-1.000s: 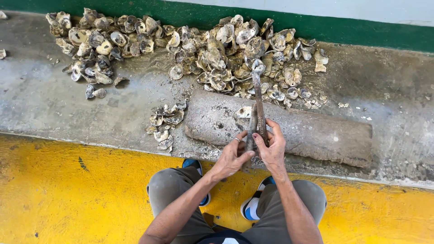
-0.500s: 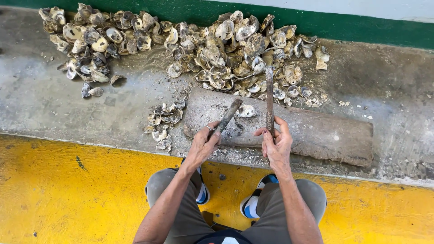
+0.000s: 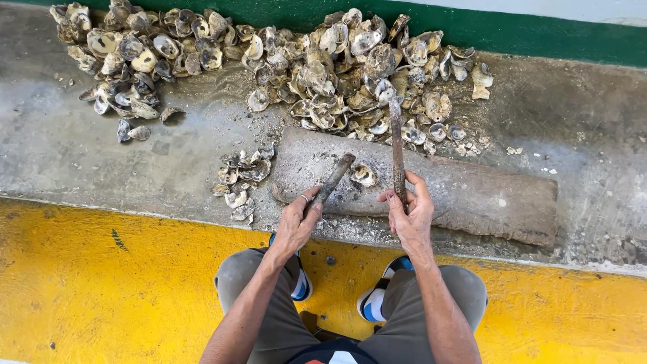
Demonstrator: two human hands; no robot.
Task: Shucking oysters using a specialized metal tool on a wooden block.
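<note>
One camera only, worn on the person's head, looks almost straight down from above the seated body. The person's knees and shoes fill the bottom edge of the view, the yellow floor spreads across the lower part, and the grey concrete ledge crosses the middle. The view faces forward toward the green wall base along the top edge. It stands at about arm's length from the worn slab at the ledge's near edge, close enough that single shells show.
</note>
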